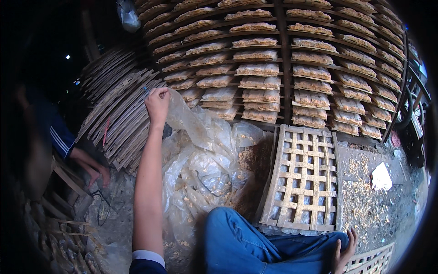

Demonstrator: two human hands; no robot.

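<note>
1. A person seated on the floor reaches the left hand [157,104] up and forward, fingers pinched shut on the top edge of a clear plastic sheet [200,150], lifting that edge toward the leaning stack of bamboo slats [119,114].
2. The sheet hangs from the raised hand and spills down into a crumpled heap on the floor, just ahead of the person's blue-jeaned knee [237,242]; crumbs and pale flakes cling to its folds.
3. The right hand [343,252] rests near the lower right edge of the floor, beside the knee, fingers loosely spread and holding nothing.
4. An empty bamboo lattice tray [302,178] lies flat on the floor just right of the plastic, with a second tray [372,262] partly visible at the lower right corner.
5. Behind, a tall drying rack [283,64] is filled row on row with pale slabs; none of them is near either hand.
6. By the look of it, the work with the sheet is at an early stage: one edge is raised, the bulk remains bunched and unsorted, and scraps litter the ground [365,201] around a white paper scrap [381,176].
7. At the far left, another person's hand [98,173] and striped sleeve reach in, well apart from the sheet.
</note>
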